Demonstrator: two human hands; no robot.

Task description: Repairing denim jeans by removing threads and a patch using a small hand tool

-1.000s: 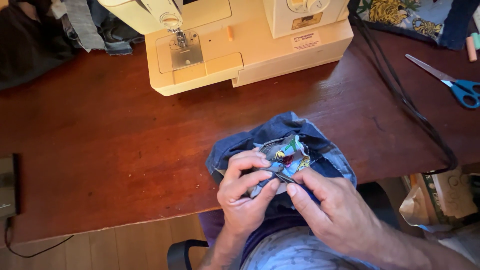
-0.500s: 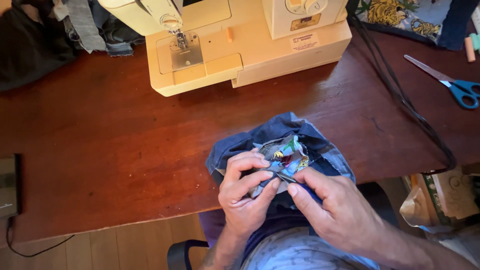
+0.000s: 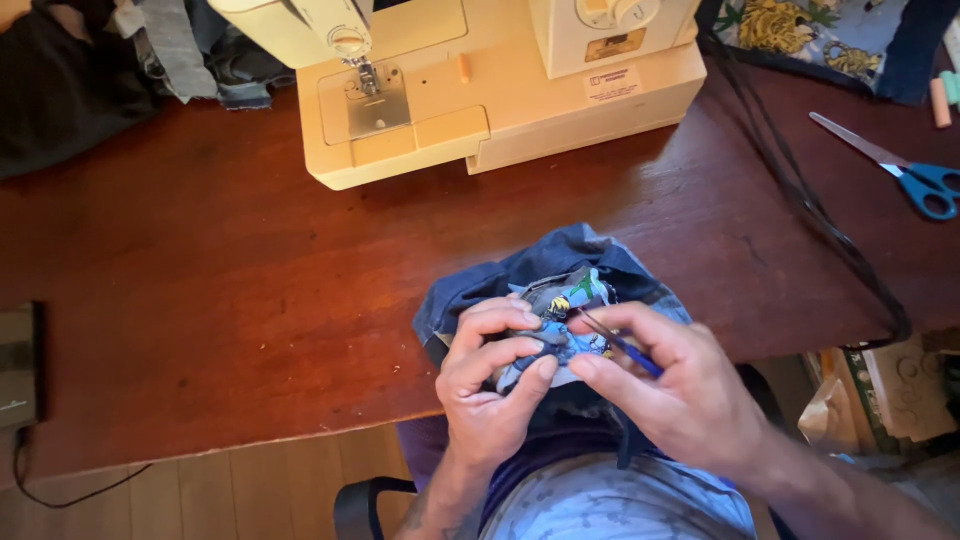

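At the near edge of the dark wooden table [image 3: 220, 300], a bundle of blue denim [image 3: 520, 270] with a patterned printed lining [image 3: 575, 295] rests against my lap. My left hand [image 3: 490, 385] pinches the fabric from below, thumb and fingers closed on its folded edge. My right hand [image 3: 670, 385] holds a thin blue-handled tool [image 3: 620, 345], its metal tip pointing into the printed fabric between my fingertips. Both hands touch the cloth.
A cream sewing machine [image 3: 480, 85] stands at the back centre. Blue-handled scissors [image 3: 905, 170] lie at the right, beside a black cable [image 3: 800, 190]. Dark and grey cloth [image 3: 90, 70] is piled at the back left; a dark flat device [image 3: 18, 365] sits at the left edge.
My hands and the denim bundle stay in the same spot; the fingers have shifted slightly on the fabric. The view has barely moved.
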